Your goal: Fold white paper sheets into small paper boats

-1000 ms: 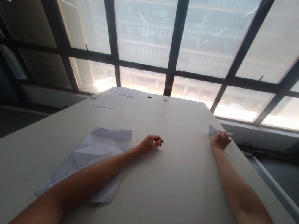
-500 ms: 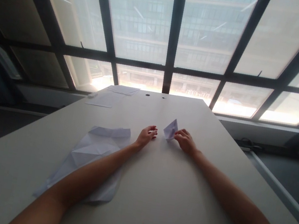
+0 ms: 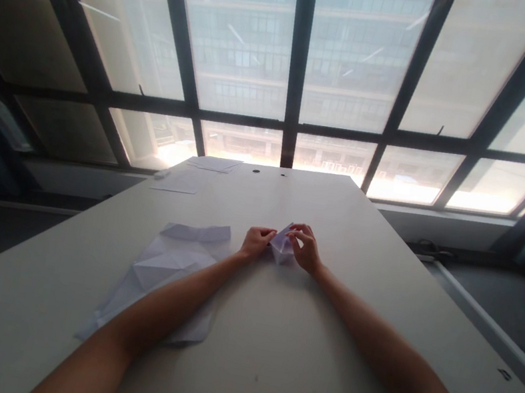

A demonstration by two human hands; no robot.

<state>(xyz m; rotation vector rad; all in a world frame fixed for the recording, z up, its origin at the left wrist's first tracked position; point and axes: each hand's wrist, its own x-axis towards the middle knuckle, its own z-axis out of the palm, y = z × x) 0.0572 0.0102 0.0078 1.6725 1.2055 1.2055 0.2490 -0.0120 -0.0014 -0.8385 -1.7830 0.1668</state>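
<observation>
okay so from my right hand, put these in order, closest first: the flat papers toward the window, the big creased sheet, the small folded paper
1. Folded paper: at the right hand, on its left side.
2. Creased sheet: farther left.
3. Flat papers: farthest, at the table's far left.

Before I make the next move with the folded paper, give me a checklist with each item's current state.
1. Folded paper between left hand and right hand: ok.
2. Left hand at the paper's left side: ok, thumb and finger meet its edge.
3. Right hand's grip secure: cannot tell, contact too small to see.
4. Left forearm clear of the creased sheet: not ok, it crosses over it.
5. Loose sheets away from both hands: ok, at the table's far left.
</observation>
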